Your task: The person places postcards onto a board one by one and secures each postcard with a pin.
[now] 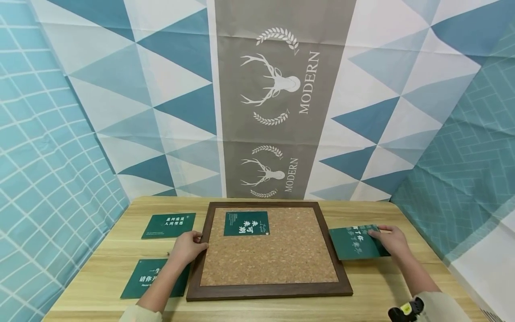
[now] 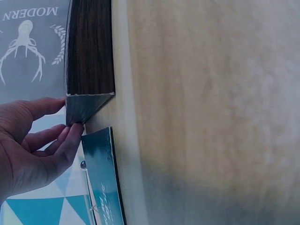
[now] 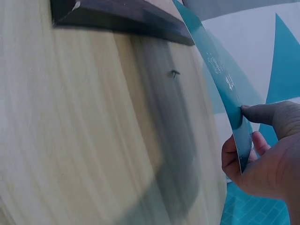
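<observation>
Wood-grain counter (image 1: 306, 311) is extending past the framed corkboard (image 1: 273, 264), widely sideways, narrowly behind. Green printed card (image 1: 352, 250) is hovering near the board's right edge. Left hand (image 1: 186, 247) is gripping the board's left edge, right hand (image 1: 392, 241) pinching the card; both sets of fingers are narrowed.
</observation>
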A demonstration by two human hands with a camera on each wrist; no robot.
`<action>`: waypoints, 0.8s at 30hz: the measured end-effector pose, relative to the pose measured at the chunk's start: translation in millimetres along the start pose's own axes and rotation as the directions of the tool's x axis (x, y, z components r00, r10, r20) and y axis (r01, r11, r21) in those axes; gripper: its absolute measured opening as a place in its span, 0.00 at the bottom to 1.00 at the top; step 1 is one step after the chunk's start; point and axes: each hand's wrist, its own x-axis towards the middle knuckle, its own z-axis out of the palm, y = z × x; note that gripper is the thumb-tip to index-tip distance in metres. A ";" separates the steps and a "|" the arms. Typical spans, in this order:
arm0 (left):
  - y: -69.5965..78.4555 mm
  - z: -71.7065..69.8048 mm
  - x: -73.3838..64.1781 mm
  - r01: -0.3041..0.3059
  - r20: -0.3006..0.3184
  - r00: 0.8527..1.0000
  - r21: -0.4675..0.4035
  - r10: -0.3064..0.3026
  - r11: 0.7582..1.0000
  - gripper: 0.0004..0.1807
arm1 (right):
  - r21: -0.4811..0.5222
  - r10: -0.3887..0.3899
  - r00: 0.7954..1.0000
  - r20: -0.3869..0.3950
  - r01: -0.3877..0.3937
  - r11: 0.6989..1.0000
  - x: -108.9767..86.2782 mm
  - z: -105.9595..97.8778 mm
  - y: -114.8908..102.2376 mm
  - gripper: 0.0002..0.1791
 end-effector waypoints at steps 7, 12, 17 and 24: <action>1.5 -0.3 0.0 0.000 -0.003 1.000 0.005 0.000 1.000 0.25 | 0.009 -0.025 1.000 0.009 0.025 1.000 1.5 9.4 -11.2 0.41; 1.9 -1.1 -0.1 0.006 -0.003 1.000 0.008 -0.006 1.000 0.25 | 0.011 -0.042 0.999 0.015 0.042 0.999 2.5 16.8 -17.1 0.40; 1.1 -0.9 0.2 0.007 -0.002 1.000 0.001 -0.007 1.000 0.24 | 0.022 -0.058 0.998 0.012 0.058 0.998 3.6 23.9 -22.9 0.39; 1.3 -0.5 0.3 0.013 -0.001 1.000 0.000 -0.013 1.000 0.24 | 0.039 -0.074 0.997 0.019 0.074 0.997 5.2 33.2 -29.8 0.37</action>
